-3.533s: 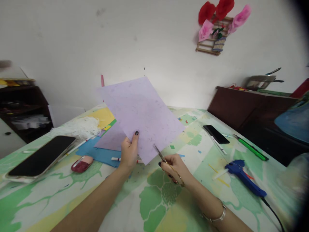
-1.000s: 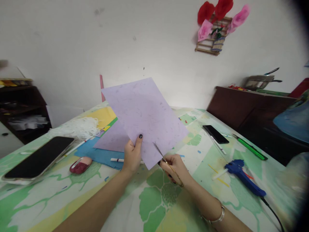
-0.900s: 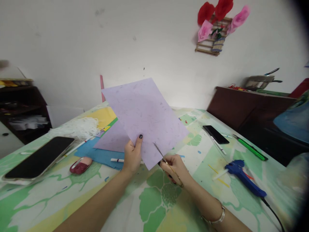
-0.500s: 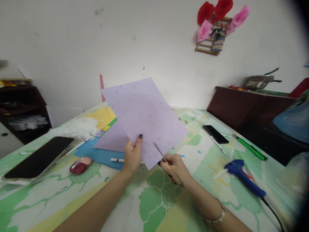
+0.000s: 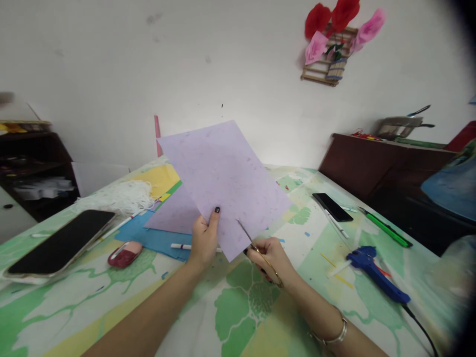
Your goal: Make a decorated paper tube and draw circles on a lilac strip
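A lilac sheet of paper [image 5: 230, 168] is held up at a slant above the table, one corner pointing down. My left hand [image 5: 204, 240] grips its lower left edge, thumb on the front and the other fingers behind. My right hand [image 5: 273, 258] is closed around the gold handles of a pair of scissors [image 5: 248, 235]. One blade lies across the front of the paper near the bottom corner; the other blade is hidden from view. Behind my left hand, a second lilac sheet [image 5: 167, 213] lies on blue paper [image 5: 148, 238].
On the left are a large phone [image 5: 61, 243], a maroon and pink mouse [image 5: 125, 254] and white shredded strands [image 5: 119, 198]. To the right lie a black phone [image 5: 332, 207], a green cutter [image 5: 386, 228] and a blue glue gun [image 5: 377, 275] with its cord.
Almost nothing differs. The view has shifted very slightly; both hands, the paper and the scissors keep the same pose.
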`<state>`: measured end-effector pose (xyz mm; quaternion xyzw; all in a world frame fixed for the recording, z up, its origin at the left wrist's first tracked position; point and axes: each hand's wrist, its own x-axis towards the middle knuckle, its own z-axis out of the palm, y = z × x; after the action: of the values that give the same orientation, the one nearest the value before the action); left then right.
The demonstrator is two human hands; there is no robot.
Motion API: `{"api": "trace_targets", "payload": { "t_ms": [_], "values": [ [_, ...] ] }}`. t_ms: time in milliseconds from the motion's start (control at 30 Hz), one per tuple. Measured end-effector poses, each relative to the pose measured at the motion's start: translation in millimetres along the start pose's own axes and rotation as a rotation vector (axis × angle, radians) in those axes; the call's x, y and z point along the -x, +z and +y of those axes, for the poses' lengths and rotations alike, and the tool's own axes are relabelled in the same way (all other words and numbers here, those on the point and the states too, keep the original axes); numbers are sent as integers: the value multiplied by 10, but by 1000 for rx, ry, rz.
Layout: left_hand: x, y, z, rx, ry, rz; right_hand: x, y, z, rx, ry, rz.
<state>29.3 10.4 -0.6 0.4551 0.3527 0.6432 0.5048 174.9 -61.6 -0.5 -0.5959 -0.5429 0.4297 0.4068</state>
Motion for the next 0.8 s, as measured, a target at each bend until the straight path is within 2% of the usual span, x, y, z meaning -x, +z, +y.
{"api": "trace_targets", "payload": {
  "t_ms": [500,633,800],
  "values": [
    [3,-5,-27,18,8,-1,-10,8,26,-6,-19,2],
    [-36,-13,-26,79,0,16,-2,1,18,-23,-31,-45],
    [-215,-96,7,120,22,32,31,-68,-1,-43,-56,-143]
  ]
}}
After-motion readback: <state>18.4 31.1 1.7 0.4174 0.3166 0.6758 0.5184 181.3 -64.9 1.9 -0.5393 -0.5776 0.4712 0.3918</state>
